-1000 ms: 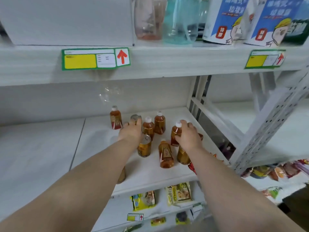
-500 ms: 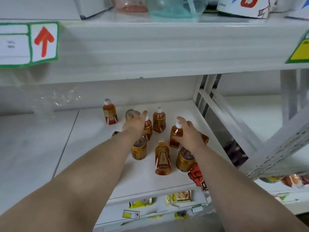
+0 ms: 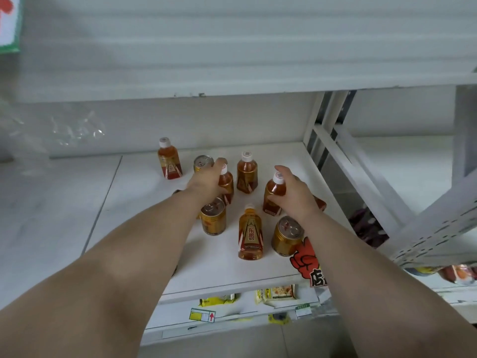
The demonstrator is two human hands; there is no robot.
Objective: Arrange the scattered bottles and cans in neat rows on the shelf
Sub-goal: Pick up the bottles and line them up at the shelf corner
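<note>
Amber drink bottles with white caps and gold cans stand scattered on a white shelf (image 3: 134, 197). My left hand (image 3: 206, 180) wraps around one upright bottle (image 3: 227, 183) in the middle, beside a gold can (image 3: 203, 162) at the back. My right hand (image 3: 293, 193) grips another upright bottle (image 3: 275, 192) by its side. Free-standing are a bottle (image 3: 169, 160) at the back left, a bottle (image 3: 247, 174) at the back centre, a front bottle (image 3: 250, 235), and two front cans (image 3: 213, 217) (image 3: 287, 236). Something amber (image 3: 320, 204) lies partly hidden behind my right wrist.
The upper shelf's front edge (image 3: 232, 60) hangs low over the work area. A slanted white metal frame (image 3: 361, 177) bounds the shelf on the right. A red sticker (image 3: 308, 263) marks the front edge. Snack packets (image 3: 275, 293) lie on the shelf below. Crumpled clear plastic (image 3: 64, 130) sits at the back left.
The view has moved closer and lower, so the upper shelf's goods left the frame. Both hands stay on their bottles; my right fingers have closed further around its bottle.
</note>
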